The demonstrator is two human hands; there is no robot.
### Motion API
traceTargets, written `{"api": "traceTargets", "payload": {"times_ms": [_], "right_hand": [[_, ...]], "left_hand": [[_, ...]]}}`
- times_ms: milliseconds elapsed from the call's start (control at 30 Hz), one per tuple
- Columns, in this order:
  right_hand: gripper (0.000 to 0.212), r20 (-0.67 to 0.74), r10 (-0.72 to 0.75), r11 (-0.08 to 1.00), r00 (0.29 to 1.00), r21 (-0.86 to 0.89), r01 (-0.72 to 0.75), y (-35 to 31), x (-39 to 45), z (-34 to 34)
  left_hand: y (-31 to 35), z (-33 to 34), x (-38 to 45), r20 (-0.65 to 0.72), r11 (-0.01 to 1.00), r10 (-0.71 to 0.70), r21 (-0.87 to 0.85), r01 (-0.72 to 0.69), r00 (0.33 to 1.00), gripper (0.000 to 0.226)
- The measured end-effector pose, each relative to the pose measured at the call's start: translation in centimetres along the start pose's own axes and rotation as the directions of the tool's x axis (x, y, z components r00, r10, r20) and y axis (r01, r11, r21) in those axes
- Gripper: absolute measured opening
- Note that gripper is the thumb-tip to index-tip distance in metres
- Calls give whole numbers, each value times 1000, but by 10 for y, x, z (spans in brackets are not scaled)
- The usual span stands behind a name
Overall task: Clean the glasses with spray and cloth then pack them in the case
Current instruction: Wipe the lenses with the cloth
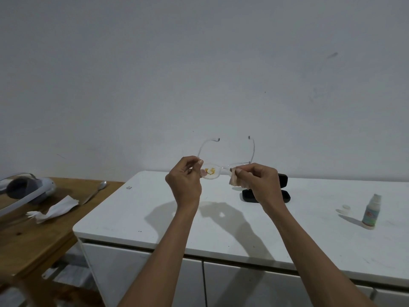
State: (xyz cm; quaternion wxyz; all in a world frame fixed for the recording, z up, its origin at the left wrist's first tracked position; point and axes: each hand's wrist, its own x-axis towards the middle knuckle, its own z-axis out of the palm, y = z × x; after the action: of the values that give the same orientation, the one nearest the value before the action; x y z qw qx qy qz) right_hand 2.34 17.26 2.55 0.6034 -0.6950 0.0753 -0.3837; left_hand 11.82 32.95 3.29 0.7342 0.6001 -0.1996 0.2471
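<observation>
Clear-framed glasses (211, 173) are held up in front of me above the white cabinet top, temples unfolded and pointing away. My left hand (184, 181) pinches the left lens rim, and a yellow smudge shows on that lens. My right hand (260, 181) presses a small beige cloth (235, 180) around the right lens. Behind my right hand the black glasses case (281, 194) lies open on the cabinet, partly hidden. A small spray bottle (371, 212) stands upright at the far right with its clear cap (345, 209) lying beside it.
The white cabinet top (155, 218) has doors below its front edge. To the left stands a wooden table (26, 238) with a crumpled white tissue (55, 210), a metal spoon (95, 191) and a grey-white headset (26, 189). A plain white wall is behind.
</observation>
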Motion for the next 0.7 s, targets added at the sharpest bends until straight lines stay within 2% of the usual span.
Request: {"api": "traceTargets", "payload": {"times_ms": [133, 233, 333, 433, 600, 700], "right_hand": [[15, -115, -23, 1000, 993, 9, 25, -2, -5, 3], [15, -225, -43, 998, 973, 35, 52, -6, -8, 10], [12, -381, -30, 996, 924, 66, 59, -7, -6, 20], [12, -485, -24, 992, 874, 95, 80, -14, -2, 27], [9, -525, -11, 976, 851, 178, 123, -25, 9, 29], [14, -524, -1, 968, 852, 213, 132, -29, 16, 31]], "left_hand": [[0, 1, -2, 16, 1000, -3, 2, 3, 1000, 11], [4, 4, 0, 37, 1000, -13, -8, 13, 999, 19], [9, 8, -3, 45, 1000, 5, -10, -5, 999, 25], [13, 11, -8, 59, 997, 71, -1, -71, 996, 15], [18, 13, -10, 64, 983, 184, -15, -184, 981, 10], [22, 16, -12, 70, 980, 196, -47, -193, 978, 8]]}}
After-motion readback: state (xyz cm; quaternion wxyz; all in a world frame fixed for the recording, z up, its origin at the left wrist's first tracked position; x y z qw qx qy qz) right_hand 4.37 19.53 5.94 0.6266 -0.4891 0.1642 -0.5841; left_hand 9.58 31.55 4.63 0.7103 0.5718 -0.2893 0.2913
